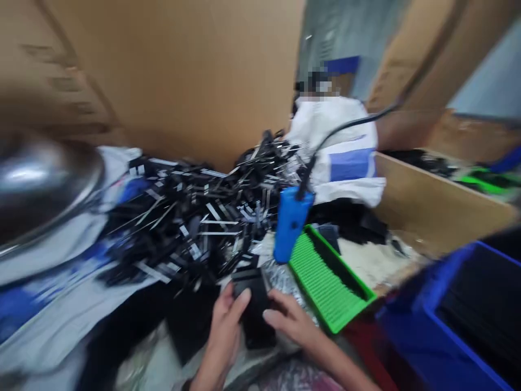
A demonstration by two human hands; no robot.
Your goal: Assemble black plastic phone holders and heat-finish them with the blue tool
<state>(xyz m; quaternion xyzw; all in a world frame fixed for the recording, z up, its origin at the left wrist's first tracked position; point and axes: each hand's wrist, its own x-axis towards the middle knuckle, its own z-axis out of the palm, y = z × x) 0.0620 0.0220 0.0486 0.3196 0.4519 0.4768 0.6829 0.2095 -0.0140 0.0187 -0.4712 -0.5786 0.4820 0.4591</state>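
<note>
Between my two hands is a flat black rectangular piece [256, 312], held by its long sides; what kind of thing it is I cannot make out. My left hand [228, 312] grips its left edge with the thumb on top. On the opposite edge, my right hand [287, 315] pinches it between thumb and fingers. Just beyond lies a large heap of black strips [203, 217] with shiny light edges. A blue handheld tool [291, 225] with a black cable stands or hangs behind my right hand. Beside it is a bright green ridged tray [325, 277], with small black pieces along one side.
A blue bin [439, 326] with dark contents stands at the right. Tall cardboard [203, 70] rises behind the heap. At the far left is a shiny metal bowl-like object [44, 184]. A person in a white top [342, 141] is at the back, beside a cardboard box wall [439, 201].
</note>
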